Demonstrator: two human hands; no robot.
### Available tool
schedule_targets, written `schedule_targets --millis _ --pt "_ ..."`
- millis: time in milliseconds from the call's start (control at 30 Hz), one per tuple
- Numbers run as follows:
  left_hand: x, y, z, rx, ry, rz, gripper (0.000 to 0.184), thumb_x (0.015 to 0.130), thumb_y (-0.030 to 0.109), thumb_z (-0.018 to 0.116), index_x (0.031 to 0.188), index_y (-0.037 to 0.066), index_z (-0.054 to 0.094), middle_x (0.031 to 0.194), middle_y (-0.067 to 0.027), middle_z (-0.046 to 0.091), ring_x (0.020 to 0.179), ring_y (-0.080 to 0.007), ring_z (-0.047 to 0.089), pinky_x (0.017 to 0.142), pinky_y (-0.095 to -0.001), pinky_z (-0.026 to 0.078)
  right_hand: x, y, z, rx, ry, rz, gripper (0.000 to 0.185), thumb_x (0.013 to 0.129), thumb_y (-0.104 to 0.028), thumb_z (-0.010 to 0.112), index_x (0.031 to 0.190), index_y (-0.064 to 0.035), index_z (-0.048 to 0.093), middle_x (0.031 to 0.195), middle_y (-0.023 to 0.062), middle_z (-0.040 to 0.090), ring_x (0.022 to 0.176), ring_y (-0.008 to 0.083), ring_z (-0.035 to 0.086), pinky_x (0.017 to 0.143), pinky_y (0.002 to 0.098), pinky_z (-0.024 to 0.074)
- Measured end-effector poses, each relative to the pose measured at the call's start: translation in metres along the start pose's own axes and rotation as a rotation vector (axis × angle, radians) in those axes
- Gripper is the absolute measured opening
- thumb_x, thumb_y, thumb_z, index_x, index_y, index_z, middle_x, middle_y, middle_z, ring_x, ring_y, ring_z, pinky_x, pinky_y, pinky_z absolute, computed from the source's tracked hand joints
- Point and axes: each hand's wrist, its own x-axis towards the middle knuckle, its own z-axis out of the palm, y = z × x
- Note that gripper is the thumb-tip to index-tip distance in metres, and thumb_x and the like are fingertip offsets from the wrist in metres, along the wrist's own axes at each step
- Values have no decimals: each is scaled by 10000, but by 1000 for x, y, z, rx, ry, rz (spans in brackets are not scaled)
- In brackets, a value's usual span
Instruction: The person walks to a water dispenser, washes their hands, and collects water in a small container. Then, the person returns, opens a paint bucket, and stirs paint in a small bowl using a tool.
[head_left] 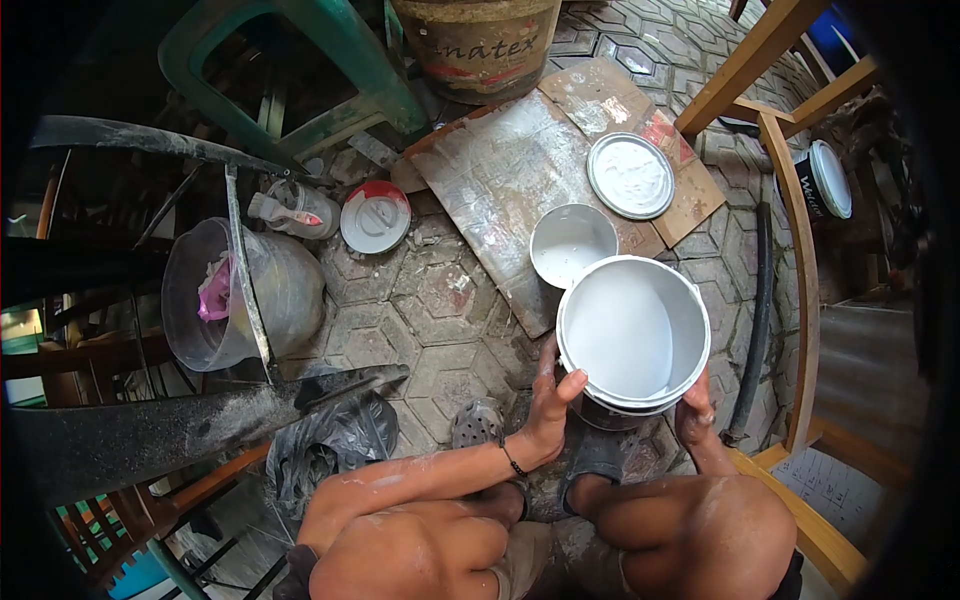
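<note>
Both hands grip a large bucket (690,375) of white liquid from its two sides. My left hand (548,410) presses on its left side, thumb up near the rim. On the right side, my right hand (695,408) is partly hidden by the bucket. A smaller white container (574,245) with a little white in it stands just beyond the bucket, on the paint-stained cardboard (480,170). Farther back on the cardboard lies a round lid (631,176) coated in white.
Left: a translucent bucket (285,285), a jar with a brush (300,212), a red-and-white lid (376,218), a black plastic bag (335,440). Back: a green stool (205,60) and a large tub (480,50). Right: a wooden frame (803,270) and a black hose (758,330).
</note>
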Motion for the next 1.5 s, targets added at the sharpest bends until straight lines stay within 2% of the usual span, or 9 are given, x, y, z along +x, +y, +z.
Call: schedule_targets --millis 100,133,233,267,300,400,800,1300,1500 --pt "5 -10 -13 -14 -43 28 976 751 482 706 1524 31 317 1480 -155 390 1403 -267 331 1181 -400 231 -10 39 -6 48 -16 -5 1104 687 -585 605 1553 -10 232 1512 181 364 1393 298 367 1166 422 246" --pt "8 -14 -19 17 -53 43 987 745 491 704 1524 24 318 1479 -157 392 1402 -269 333 1182 -402 230 -15 85 -22 86 -1 -265 930 714 -511 620 1431 46 421 1426 170 498 1288 294 507 1118 409 351" --pt "14 -18 -33 77 -81 70 1011 734 512 696 1525 8 319 1479 -164 395 1401 -276 341 1183 -406 230 -21 91 -10 99 41 -168 934 734 -543 615 1429 50 419 1427 164 501 1299 297 502 1113 407 367" --pt "15 -17 -35 74 -89 67 1014 732 516 692 1525 6 320 1480 -167 396 1401 -278 344 1183 -408 231 -28 89 -3 134 89 -91 1022 702 -557 670 1470 38 353 1463 168 460 1338 304 467 1124 425 362" --pt "15 -16 -37 71 -98 65 1017 731 520 688 1525 3 320 1481 -169 396 1401 -280 346 1182 -410 232 -31 86 2 138 109 -59 1024 699 -554 672 1471 36 349 1463 168 459 1338 304 466 1124 426 361" --pt "14 -17 -45 129 -110 55 1020 728 520 683 1525 0 318 1484 -173 396 1401 -285 351 1181 -412 236 -39 77 13 127 120 -31 1030 691 -545 679 1474 30 339 1461 169 456 1338 305 463 1125 428 357" --pt "3 -24 -61 140 -132 -15 1031 741 551 669 1529 -3 302 1510 -171 375 1413 -282 340 1184 -418 233 -46 64 19 74 98 18 1058 658 -510 705 1486 8 300 1452 174 442 1338 306 452 1128 434 341" --pt "-4 -22 -58 46 -135 -92 1009 743 534 674 1524 14 302 1453 -146 419 1362 -251 378 1153 -403 271 -47 73 16 91 30 -8 1104 616 -466 738 1500 -20 250 1442 180 425 1337 308 438 1132 443 321" --pt "-10 -28 -65 13 -118 -119 1004 738 516 681 1528 24 303 1454 -142 434 1351 -248 399 1148 -400 284 -49 47 31 91 77 -19 1107 606 -444 753 1496 -28 243 1428 182 426 1325 307 443 1129 445 319"
